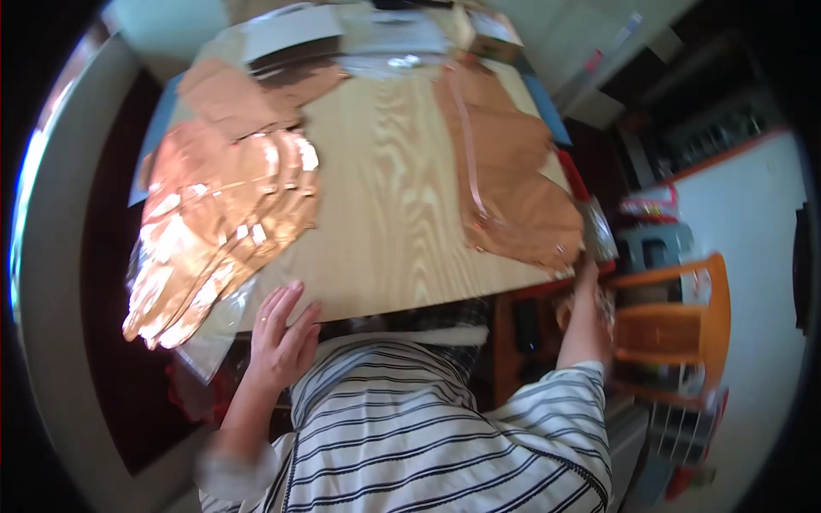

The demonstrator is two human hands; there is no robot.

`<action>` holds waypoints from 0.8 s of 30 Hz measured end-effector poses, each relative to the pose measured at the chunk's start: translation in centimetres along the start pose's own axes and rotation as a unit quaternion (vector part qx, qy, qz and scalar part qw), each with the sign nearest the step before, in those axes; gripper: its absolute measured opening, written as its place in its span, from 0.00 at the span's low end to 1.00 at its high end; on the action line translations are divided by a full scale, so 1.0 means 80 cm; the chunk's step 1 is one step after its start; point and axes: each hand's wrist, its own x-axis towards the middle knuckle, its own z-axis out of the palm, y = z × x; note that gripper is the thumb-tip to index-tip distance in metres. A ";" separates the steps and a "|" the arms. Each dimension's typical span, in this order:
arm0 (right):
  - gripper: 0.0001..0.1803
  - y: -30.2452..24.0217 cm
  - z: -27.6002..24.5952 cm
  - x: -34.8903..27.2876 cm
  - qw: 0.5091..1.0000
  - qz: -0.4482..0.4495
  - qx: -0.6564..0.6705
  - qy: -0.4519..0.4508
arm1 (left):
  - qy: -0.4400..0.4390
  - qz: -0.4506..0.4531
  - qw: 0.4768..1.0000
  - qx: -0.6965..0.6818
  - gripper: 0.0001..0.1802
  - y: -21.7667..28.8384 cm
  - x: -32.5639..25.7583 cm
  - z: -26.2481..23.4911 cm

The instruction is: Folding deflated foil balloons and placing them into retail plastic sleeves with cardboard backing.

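My left hand hovers at the table's near edge with its fingers spread and nothing in them. Just beyond it, to the left, flat copper-coloured foil pieces overlap like a fan, shiny and creased. Their near ends hang past the table edge beside a clear plastic bag. My right hand reaches down by the table's right corner, close to the near tip of a second pile of duller copper-brown pieces. Its fingers are blurred and mostly hidden. A thin pale strip runs along that second pile.
The wood-grain table carries a white box, clear plastic packaging and an open cardboard box along its far side. An orange wooden chair stands to the right, by a red container at the table's side.
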 end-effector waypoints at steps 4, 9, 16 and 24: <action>0.12 -0.015 0.109 0.014 0.957 -0.136 -0.254 -0.015 | 0.039 -0.085 0.988 0.126 0.20 -0.001 -0.011 -0.070; 0.13 -0.006 0.081 0.033 0.923 -0.012 -0.380 -0.054 | 0.044 -0.237 0.956 0.168 0.17 -0.059 -0.015 -0.128; 0.14 -0.064 0.035 0.072 0.901 0.005 -0.433 -0.005 | -0.019 -0.275 0.945 0.174 0.20 -0.140 -0.041 -0.141; 0.13 -0.318 -0.022 -0.057 0.955 -0.260 -0.093 0.110 | -0.153 -0.075 0.945 0.280 0.20 -0.139 -0.035 -0.146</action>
